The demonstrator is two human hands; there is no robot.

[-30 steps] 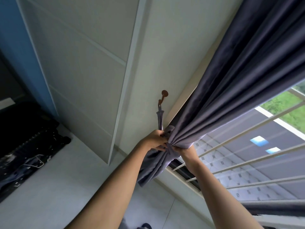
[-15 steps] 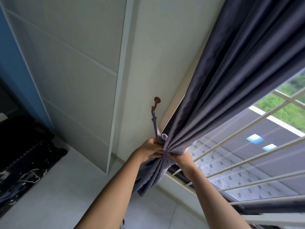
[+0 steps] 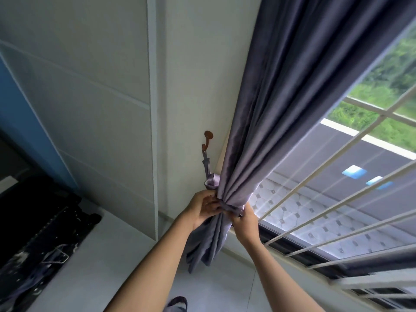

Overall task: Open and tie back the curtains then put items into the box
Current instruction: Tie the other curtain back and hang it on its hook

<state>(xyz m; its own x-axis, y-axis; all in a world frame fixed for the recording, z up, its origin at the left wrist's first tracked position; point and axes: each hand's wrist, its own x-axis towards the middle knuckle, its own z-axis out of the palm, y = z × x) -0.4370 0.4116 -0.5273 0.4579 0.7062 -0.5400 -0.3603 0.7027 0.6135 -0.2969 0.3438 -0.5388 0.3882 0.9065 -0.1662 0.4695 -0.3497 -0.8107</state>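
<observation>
A dark purple-grey curtain (image 3: 281, 104) is gathered into a bunch beside the window. A matching fabric tieback (image 3: 230, 208) wraps the bunch and runs up to a brown wall hook (image 3: 208, 137). My left hand (image 3: 202, 209) pinches the tieback on the bunch's left side. On the right side, my right hand (image 3: 244, 222) grips the tieback and the gathered cloth. The curtain's lower end hangs below my hands.
A window with white horizontal bars (image 3: 337, 199) fills the right side. White wardrobe panels (image 3: 90, 109) and a white wall stand at the left. A black open suitcase (image 3: 38, 233) lies on the floor at the lower left.
The view has swung to the right and closer to the wall. Both hands stay on the tieback, and the band now sits wound tighter around the bunch.
</observation>
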